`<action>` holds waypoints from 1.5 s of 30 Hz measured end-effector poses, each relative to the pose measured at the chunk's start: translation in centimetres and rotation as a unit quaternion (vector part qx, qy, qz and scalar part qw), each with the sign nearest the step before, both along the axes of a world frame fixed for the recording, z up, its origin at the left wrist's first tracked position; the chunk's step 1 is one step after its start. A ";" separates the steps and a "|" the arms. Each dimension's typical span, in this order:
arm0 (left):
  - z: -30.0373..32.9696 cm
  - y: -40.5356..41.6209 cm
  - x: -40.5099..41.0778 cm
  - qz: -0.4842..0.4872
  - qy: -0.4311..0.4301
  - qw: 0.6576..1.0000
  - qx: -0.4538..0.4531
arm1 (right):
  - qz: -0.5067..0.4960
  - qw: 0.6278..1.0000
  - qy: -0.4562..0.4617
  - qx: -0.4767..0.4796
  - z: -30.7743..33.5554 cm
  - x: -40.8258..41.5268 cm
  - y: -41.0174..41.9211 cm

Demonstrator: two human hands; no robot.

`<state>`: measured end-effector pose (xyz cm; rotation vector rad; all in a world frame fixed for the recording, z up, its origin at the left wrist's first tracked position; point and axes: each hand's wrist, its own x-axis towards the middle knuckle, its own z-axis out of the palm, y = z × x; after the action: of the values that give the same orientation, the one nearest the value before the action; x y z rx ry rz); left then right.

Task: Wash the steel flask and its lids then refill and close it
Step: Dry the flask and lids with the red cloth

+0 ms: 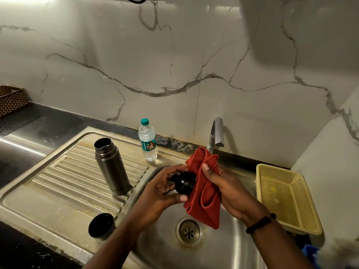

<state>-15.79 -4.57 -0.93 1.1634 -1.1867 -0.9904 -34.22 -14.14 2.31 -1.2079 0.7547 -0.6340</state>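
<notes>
The steel flask (111,166) stands upright and uncapped on the ribbed drainboard (64,175). Its outer cup lid (101,226) sits mouth-up near the drainboard's front edge. Over the sink bowl (169,249) my left hand (165,188) grips the black inner stopper lid (183,183). My right hand (223,183) holds a red cloth (206,193) wrapped against the stopper's right side; part of the stopper is hidden by the cloth.
A small plastic water bottle (148,140) with a teal cap stands behind the flask by the wall. The tap (217,133) curves over the sink's back. A yellow mesh basket (285,197) sits right of the sink; a brown basket (11,100) is far left.
</notes>
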 end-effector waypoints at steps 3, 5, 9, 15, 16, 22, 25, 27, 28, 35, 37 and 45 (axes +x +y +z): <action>0.1 -0.3 -0.2 0.001 -0.060 0.998 -0.033 | 0.029 0.998 -0.015 0.057 -0.2 -0.1 -0.6; 0.3 -0.4 -0.8 0.015 -0.028 0.999 -0.030 | 0.003 0.994 -0.035 0.105 -1.0 -0.4 -0.7; 0.4 -0.5 -1.2 0.067 0.022 0.997 -0.010 | -0.077 0.977 -0.131 0.147 -2.7 -1.2 -0.1; 0.2 -0.6 -1.6 0.078 0.110 0.989 0.058 | -0.120 0.970 -0.009 -0.213 -2.2 -1.5 2.0; 0.3 -0.7 -1.7 0.067 0.109 0.990 0.062 | -0.084 0.952 0.017 -0.295 -1.9 -1.3 2.2; 0.8 -1.0 -1.2 0.035 0.063 0.997 -0.003 | 0.003 0.694 0.141 -0.706 -2.6 -0.7 -0.5; 1.6 -1.2 -1.4 0.015 0.049 0.998 -0.031 | -0.062 0.683 0.128 -0.717 -2.7 -0.4 -0.3; 2.1 -1.3 -1.6 0.007 0.049 0.998 -0.045 | -0.089 0.754 0.077 -0.646 -2.6 0.4 0.4; 2.4 -1.4 -1.6 0.006 0.058 0.997 -0.043 | -0.105 0.818 0.044 -0.564 -2.0 0.8 1.1; 2.0 -1.7 -1.1 0.064 0.066 0.995 -0.034 | -0.195 0.969 -0.106 -0.110 -0.2 0.4 0.1; 1.8 -1.7 -1.3 0.083 0.078 0.993 -0.023 | -0.212 0.964 -0.132 -0.090 -0.4 -0.3 -0.5; 2.8 -1.4 -3.1 -0.024 0.086 0.996 0.018 | 0.000 0.800 0.125 -0.587 -1.5 -1.6 -0.7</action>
<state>-18.86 -6.00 1.86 1.0588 -1.0668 -1.1295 -35.79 -14.86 0.76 -2.4757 0.5375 -1.0053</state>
